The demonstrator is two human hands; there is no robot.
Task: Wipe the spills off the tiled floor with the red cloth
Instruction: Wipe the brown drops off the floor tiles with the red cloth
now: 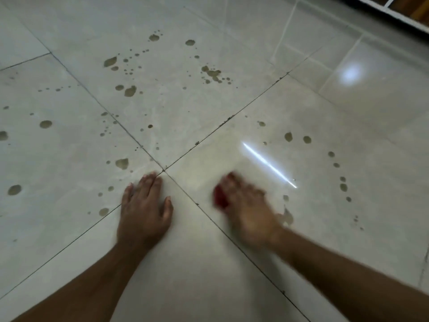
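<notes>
two bare forearms reach in from the bottom edge toward the middle of the pale tiled floor (209, 263). the left hand (145, 212) lies palm down on the tile, fingers straight and close together, thumb out to the side, its fingertips just short of the point where four tiles meet; it holds nothing. the right hand (248, 212) is beside it, well apart from it, and is smeared with blur. under its fingers sits the red cloth (220, 198), bunched small, showing mostly at the hand's left edge and a little at the fingertips. the hand appears to press down on the cloth with the fingers laid over it, though the blur makes it hard to say whether they curl round it. just to the right of that hand there is a brownish wet smear (286, 217) on the tile. a thin bright reflected streak (269, 165) crosses the glossy surface beyond the right hand.

farther out, the brown spills (130, 90) are scattered over all the tiles: larger blots and fine droplets on the left tile, a dense cluster on the far middle tile, a curving line of drops on the right tile. a round soft glare (350, 74) shines at far right, and a dark edge (394, 13) with white bars runs along the top right corner.
</notes>
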